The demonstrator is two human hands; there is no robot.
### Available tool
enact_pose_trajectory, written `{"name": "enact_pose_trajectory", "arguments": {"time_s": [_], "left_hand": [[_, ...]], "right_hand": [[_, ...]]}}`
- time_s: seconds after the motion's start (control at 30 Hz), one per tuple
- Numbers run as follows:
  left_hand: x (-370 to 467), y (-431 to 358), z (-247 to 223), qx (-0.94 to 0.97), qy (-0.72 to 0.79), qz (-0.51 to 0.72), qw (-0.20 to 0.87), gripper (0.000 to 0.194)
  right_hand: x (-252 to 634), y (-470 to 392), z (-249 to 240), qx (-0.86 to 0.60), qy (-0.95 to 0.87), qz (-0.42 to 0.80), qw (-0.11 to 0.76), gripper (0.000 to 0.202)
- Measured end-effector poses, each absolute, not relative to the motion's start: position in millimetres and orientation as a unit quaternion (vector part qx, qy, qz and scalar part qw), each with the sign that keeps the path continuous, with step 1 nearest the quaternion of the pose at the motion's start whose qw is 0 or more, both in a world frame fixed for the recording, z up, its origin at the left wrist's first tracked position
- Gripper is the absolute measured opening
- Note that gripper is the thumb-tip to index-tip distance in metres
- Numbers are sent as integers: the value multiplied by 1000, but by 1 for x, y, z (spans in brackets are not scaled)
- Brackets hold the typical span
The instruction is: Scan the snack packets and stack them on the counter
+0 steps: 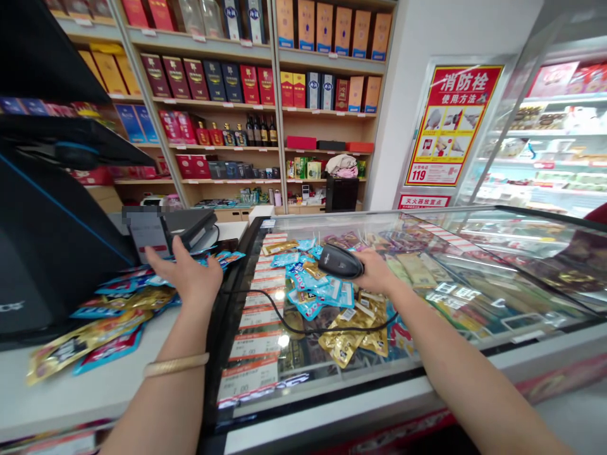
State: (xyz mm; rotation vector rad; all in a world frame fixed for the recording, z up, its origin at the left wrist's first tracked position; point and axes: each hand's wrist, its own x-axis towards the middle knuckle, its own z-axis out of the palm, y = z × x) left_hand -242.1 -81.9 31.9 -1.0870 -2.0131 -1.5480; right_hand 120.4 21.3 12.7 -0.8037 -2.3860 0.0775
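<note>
My right hand [375, 272] is wrapped round a black barcode scanner [340, 261], held above the glass-topped freezer. Under it lies a loose heap of blue snack packets [322, 287]. Several gold packets [348, 335] rest on the glass nearer to me. My left hand [192, 273] is over the counter at the left, fingers spread, with nothing visible in its grasp. Beside those fingers stands a phone-like screen [149, 235]. More blue and gold packets [128, 303] are piled on the counter below and left of that hand.
The scanner's black cable [294, 330] loops across the freezer glass [303, 373]. A dark checkout machine [52, 240] stands at the left, with a black box-shaped device [187, 227] behind my left hand. Shelves of boxed bottles [213, 82] line the back wall. A lit display fridge [559, 136] is at right.
</note>
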Motion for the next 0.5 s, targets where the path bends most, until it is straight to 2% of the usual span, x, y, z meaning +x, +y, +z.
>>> {"name": "enact_pose_trajectory", "arguments": {"time_s": [0.1,0.23,0.4,0.5], "left_hand": [[-228,-77,32,-423,-691,-548,209,68],[-202,-66,25,-544,-654,-502,155,57],[-169,-54,3,-677,-637,-368,30,66],[-157,-51,-7,-708,-641,-297,5,72]], "right_hand": [[120,22,13,-317,-895,18,313,7],[121,25,11,-342,-883,-10,321,9],[121,28,11,-341,-885,-1,318,11],[122,28,11,-345,-885,5,313,12]]}}
